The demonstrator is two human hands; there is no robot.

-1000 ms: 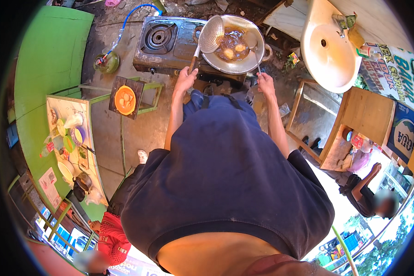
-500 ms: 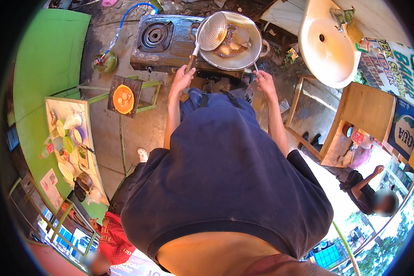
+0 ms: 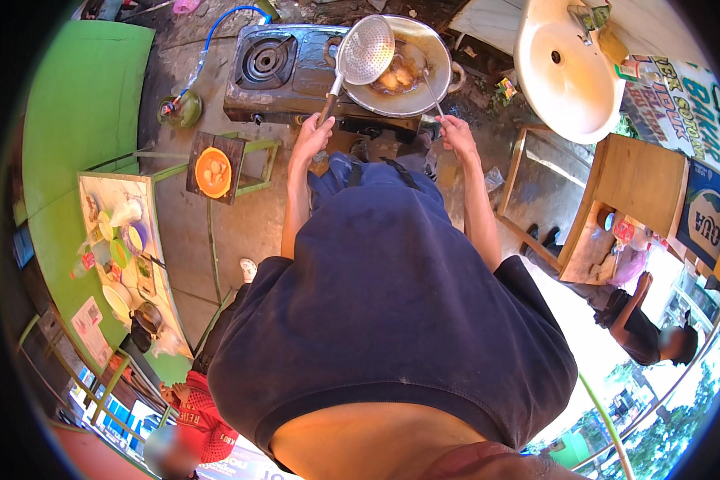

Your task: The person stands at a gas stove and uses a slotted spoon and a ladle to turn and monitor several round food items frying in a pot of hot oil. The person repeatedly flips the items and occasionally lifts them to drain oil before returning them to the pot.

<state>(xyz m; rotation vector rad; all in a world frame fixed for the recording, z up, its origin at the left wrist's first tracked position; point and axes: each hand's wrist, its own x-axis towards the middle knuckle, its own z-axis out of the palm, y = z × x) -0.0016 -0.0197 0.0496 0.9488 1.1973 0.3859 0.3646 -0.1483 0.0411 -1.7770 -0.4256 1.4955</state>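
Note:
A wide metal wok with looped side handles stands on the right part of the gas stove. Browned pieces of food lie in its bubbling oil. My left hand is closed round the dark handle of a perforated skimmer, whose round bowl is over the wok's left side. In my right hand is the thin metal handle of a long utensil, probably a spatula. Its far end reaches in among the food, and its head is hard to make out.
The stove has a bare burner at left, with a blue hose running to a green gas cylinder. An orange plate sits on a stool. A cluttered table is at left, a washbasin at right. Two other people are near.
The utensil's broad head, visible above the oil before, has dropped down among the food. My right hand has shifted slightly left. The skimmer stays over the wok's left side.

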